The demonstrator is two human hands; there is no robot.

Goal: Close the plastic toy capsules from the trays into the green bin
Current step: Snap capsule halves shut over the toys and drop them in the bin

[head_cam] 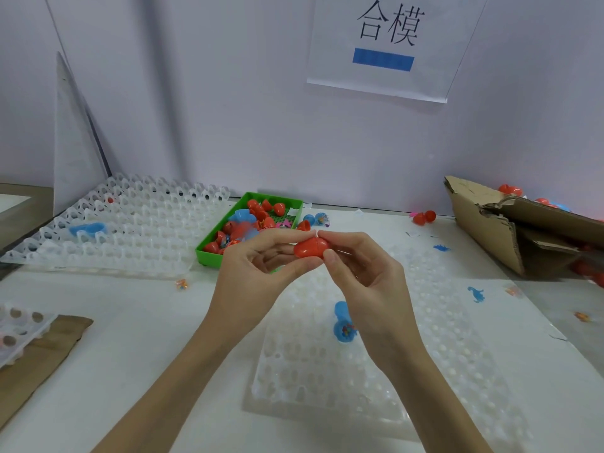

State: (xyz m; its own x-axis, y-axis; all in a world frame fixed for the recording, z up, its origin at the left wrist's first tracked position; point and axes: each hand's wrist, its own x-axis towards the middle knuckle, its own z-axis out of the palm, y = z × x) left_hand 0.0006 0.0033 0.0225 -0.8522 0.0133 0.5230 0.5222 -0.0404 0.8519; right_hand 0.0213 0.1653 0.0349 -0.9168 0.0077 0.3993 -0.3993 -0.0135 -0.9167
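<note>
Red capsule (311, 248) at frame centre, pinched between left hand (258, 276) and right hand (362, 273); green bin (209, 253) behind part-filled; blue capsule (343, 323) left open on near tray (327, 387).

A torn cardboard box (510, 230) is seen at the table's (130, 338) right edge. A flat cardboard piece (39, 361) lies at its left edge. A paper sign (385, 44) is fixed to the wall (228, 93) behind the table's far edge.
</note>
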